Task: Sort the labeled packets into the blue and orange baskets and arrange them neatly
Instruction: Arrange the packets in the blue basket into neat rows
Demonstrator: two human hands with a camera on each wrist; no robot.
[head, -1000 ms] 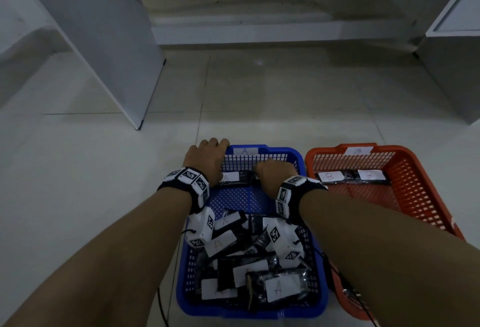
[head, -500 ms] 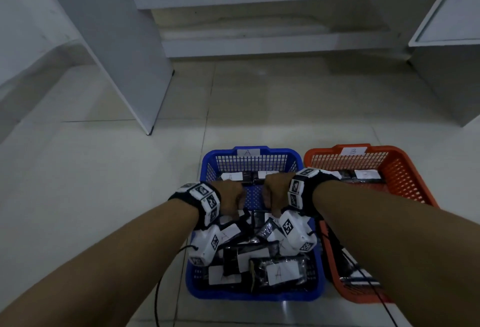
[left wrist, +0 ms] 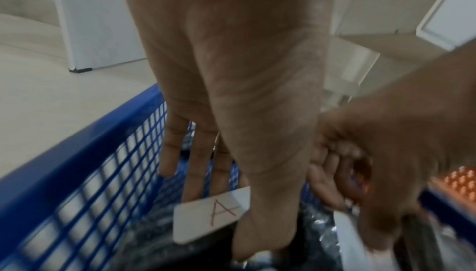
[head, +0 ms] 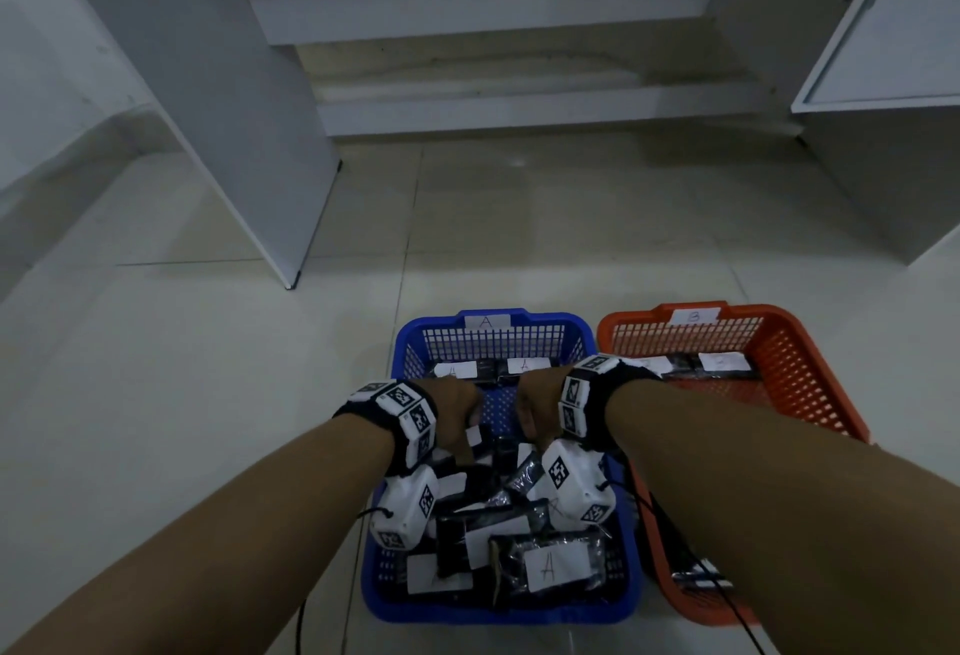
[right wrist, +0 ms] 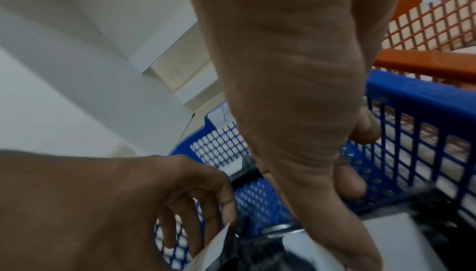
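Observation:
A blue basket (head: 415, 337) marked A holds two labeled packets (head: 454, 370) laid flat along its far wall and a loose pile of packets (head: 550, 566) at its near end. Both hands are inside it, over the pile's far edge. My left hand (head: 460, 420) pinches a packet with an A label (left wrist: 206, 220) between thumb and fingers. Beside it, my right hand (head: 532, 410) has curled fingers and its thumb lies on a packet's white label (right wrist: 386, 234), gripping that packet. The orange basket (head: 779, 321) marked B stands to the right with packets (head: 724, 360) at its far wall.
Both baskets stand side by side on a pale tiled floor. A white panel (head: 270, 160) rises at the left and a white cabinet (head: 883, 134) at the right. A low step (head: 519, 108) runs across behind. Cables trail from the wrist cameras.
Both hands have drawn back from the blue basket's far wall to the pile in the middle. The left hand has left the rim and now pinches a packet.

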